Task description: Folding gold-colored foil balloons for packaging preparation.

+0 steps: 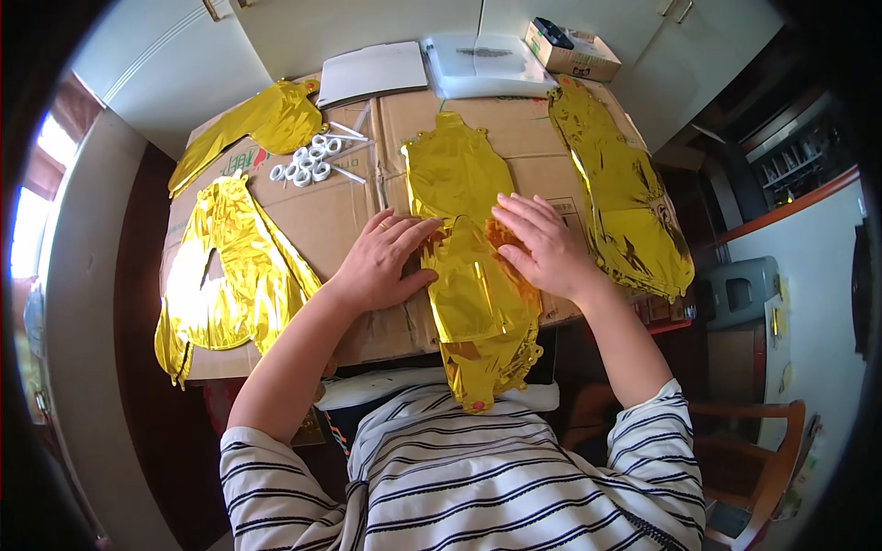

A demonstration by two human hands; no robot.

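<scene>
Head view, left hand (378, 262), right hand (544, 244) flat on gold foil balloon (478, 303)

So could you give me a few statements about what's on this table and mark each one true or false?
1. Both hands, the left hand and the right hand, lie flat on a gold foil balloon. True.
2. The table is covered with a blue cloth. False: flattened brown cardboard covers it.
3. White rings lie near the far left. True.
4. The person wears a plain red shirt. False: a striped shirt.
</scene>
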